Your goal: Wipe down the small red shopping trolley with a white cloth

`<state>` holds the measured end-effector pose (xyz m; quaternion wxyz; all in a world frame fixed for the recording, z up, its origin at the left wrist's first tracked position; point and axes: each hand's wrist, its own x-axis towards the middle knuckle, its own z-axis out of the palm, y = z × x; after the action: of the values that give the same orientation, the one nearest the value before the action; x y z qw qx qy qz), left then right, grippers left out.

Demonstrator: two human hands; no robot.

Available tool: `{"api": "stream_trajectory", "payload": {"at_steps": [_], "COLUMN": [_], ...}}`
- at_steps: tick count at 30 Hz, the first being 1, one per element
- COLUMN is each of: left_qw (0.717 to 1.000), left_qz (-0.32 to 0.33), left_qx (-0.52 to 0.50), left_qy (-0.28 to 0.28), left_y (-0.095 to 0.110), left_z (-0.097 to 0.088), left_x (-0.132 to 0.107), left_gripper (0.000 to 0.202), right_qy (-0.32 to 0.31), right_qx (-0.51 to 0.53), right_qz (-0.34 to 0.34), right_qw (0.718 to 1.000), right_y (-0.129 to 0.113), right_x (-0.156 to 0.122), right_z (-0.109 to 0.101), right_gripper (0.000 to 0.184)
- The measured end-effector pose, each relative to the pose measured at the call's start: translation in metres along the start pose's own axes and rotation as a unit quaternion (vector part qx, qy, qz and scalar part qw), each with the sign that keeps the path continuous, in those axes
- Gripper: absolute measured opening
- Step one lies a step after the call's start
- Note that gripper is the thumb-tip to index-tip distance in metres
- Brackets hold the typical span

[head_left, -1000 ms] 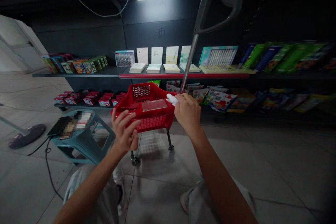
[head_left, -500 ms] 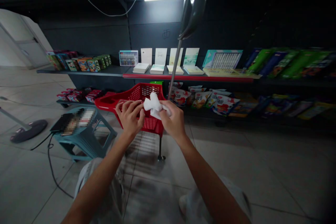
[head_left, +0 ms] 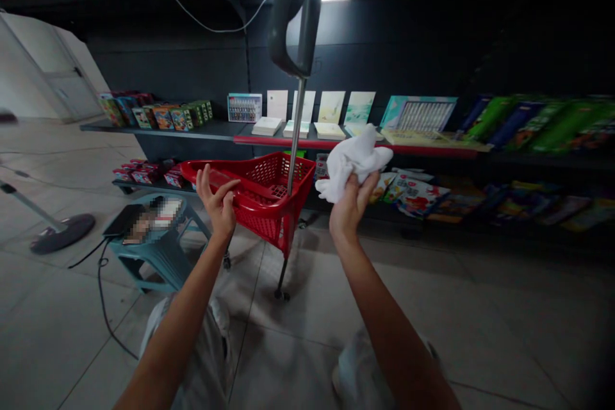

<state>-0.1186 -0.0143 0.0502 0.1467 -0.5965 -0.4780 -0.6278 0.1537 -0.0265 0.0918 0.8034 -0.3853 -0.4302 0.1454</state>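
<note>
White cloth (head_left: 350,160), now higher in the right hand (head_left: 352,208) — long axis sideways, seemingly.

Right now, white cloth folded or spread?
Neither: crumpled. The white cloth sits bunched in the raised right hand, creased, with loose corners sticking out.

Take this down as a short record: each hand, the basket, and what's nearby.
Left hand: open, fingers spread, beside the basket rim
Right hand: raised, holding a white cloth
Basket: red plastic basket on a metal pole with wheels
Nearby: teal stool to the left of the basket, with a dark flat item on it
Behind: low shelf with boxes, cards and packets
</note>
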Motion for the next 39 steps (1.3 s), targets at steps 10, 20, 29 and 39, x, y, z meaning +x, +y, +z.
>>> {"api": "stream_trajectory", "payload": {"at_steps": [10, 20, 29, 39], "left_qw": [0.995, 0.99, 0.989, 0.985], "left_qz": [0.082, 0.07, 0.093, 0.108], "left_qx": [0.01, 0.099, 0.107, 0.125], "left_qy": [-0.055, -0.07, -0.041, -0.045], "left_y": [0.08, 0.041, -0.005, -0.049], "left_z": [-0.005, 0.003, -0.002, -0.01], "left_x": [-0.02, -0.016, -0.007, 0.011], "left_gripper": [0.049, 0.013, 0.01, 0.017], "right_qy": [-0.161, -0.24, -0.337, -0.438], "right_qx": [0.007, -0.048, -0.104, -0.215], "right_qz": [-0.108, -0.108, -0.095, -0.154], "right_qw": [0.981, 0.964, 0.931, 0.859], "right_y": [-0.03, 0.012, 0.065, 0.071], "right_x": [0.033, -0.034, -0.079, -0.081], "right_z": [0.135, 0.158, 0.15, 0.14], "right_gripper": [0.043, 0.022, 0.024, 0.019]}}
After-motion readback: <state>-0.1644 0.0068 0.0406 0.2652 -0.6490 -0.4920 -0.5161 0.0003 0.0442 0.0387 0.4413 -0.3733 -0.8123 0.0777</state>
